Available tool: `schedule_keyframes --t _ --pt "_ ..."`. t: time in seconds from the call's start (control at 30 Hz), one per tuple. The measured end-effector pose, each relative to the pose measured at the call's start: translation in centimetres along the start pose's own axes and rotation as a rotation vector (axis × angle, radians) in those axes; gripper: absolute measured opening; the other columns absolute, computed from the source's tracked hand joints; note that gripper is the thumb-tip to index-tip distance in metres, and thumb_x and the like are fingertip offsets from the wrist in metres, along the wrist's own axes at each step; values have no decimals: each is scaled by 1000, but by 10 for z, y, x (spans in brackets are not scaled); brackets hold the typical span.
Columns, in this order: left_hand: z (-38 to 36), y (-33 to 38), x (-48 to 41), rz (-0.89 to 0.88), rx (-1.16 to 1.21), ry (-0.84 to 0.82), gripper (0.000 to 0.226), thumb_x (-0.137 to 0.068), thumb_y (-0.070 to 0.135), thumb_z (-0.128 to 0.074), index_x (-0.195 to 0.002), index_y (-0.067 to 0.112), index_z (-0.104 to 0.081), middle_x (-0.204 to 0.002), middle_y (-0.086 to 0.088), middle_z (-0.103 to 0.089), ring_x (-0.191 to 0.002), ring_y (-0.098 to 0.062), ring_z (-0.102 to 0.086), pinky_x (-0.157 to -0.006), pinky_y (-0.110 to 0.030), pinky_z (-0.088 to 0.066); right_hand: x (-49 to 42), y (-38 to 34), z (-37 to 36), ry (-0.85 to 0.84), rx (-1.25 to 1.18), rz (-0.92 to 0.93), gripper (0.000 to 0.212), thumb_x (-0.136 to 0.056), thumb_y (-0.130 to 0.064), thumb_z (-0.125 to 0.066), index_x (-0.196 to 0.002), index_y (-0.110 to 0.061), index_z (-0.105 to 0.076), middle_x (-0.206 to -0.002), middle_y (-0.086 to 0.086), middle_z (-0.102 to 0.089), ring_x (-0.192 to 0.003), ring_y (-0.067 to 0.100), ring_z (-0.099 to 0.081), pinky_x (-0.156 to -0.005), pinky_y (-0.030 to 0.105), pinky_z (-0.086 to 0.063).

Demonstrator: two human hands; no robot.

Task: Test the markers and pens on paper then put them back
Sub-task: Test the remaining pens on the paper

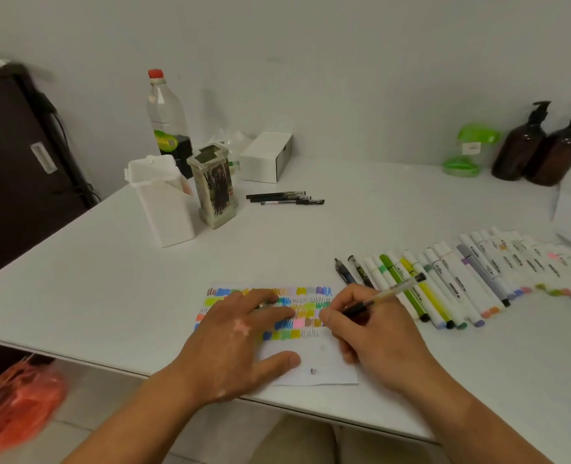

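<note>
A white sheet of paper (324, 366) lies at the table's near edge, its upper half filled with rows of coloured scribbles. My left hand (240, 336) rests flat on the sheet with fingers spread. My right hand (371, 333) grips a clear-barrelled pen (391, 291), its tip down on the paper at the right end of the scribbles. A long row of markers (461, 279) lies side by side to the right of the paper. Three black pens (285, 198) lie together farther back.
A white holder (163, 202) and a printed holder (215, 189) stand at back left, with a plastic bottle (165, 112) and a white box (265, 157) behind. Two brown pump bottles (542, 145) and a green object (468, 150) stand at back right. An orange bag (19, 406) hangs below left.
</note>
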State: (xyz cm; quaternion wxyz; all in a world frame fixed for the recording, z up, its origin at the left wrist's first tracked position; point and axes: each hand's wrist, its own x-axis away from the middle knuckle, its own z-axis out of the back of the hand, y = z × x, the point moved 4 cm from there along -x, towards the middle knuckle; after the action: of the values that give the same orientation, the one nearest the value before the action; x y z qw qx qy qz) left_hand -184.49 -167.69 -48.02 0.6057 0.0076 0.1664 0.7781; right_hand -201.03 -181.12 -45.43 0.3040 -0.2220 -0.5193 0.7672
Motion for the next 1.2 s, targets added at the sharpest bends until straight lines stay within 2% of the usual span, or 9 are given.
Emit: schedule_keyframes --t 0.17,0.43,0.63,0.83,1.0,1.13,1.2 --pt "0 0 -1 1 -2 5 73 -79 88 -35 -137 47 -50 -145 19 -46 -122 -7 -49 -102 -30 -37 0 6 1 21 138 -29 20 -86 -11 -71 -72 -25 -68 -57 0 -68 -46 10 -61 -51 26 -54" --pt "3 2 0 4 2 7 72 -80 86 -36 -137 45 -52 -144 17 -46 -125 -9 -48 -105 -31 -35 -1 6 -3 26 213 -33 14 -85 -18 -75 -73 -25 -71 -65 -15 -70 -55 1 -64 -51 14 -47" --pt "3 2 1 10 -15 15 71 -80 87 -35 -136 46 -52 -143 18 -47 -124 -9 -49 -102 -28 -31 -1 6 -2 42 265 -23 13 -84 -19 -75 -73 -24 -70 -71 -15 -71 -61 1 -65 -53 14 -49" --pt "3 2 2 -1 -5 26 70 -81 86 -37 -135 44 -53 -142 17 -48 -122 -9 -50 -100 -28 -33 -2 6 -1 73 295 -23 15 -83 -20 -74 -70 -23 -67 -66 -11 -69 -58 4 -63 -52 20 -51" --pt "4 2 1 -6 7 21 74 -80 85 -39 -139 42 -49 -142 19 -47 -122 -7 -48 -101 -26 -32 -1 7 -1 113 317 2 17 -84 -19 -74 -70 -23 -65 -66 -8 -68 -65 2 -65 -50 16 -49" --pt "4 1 2 28 90 3 78 -78 85 -44 -144 45 -34 -139 28 -42 -119 4 -43 -102 -20 -29 1 10 6 210 166 7 20 -87 -10 -70 -71 -20 -66 -63 -11 -67 -58 3 -62 -47 14 -46" --pt "5 -2 3 75 198 14 59 -84 69 -50 -135 45 -35 -130 27 -48 -107 5 -51 -90 -15 -39 2 12 13 265 -31 -11 19 -91 -3 -67 -76 -16 -66 -58 -3 -65 -47 6 -56 -45 16 -46"
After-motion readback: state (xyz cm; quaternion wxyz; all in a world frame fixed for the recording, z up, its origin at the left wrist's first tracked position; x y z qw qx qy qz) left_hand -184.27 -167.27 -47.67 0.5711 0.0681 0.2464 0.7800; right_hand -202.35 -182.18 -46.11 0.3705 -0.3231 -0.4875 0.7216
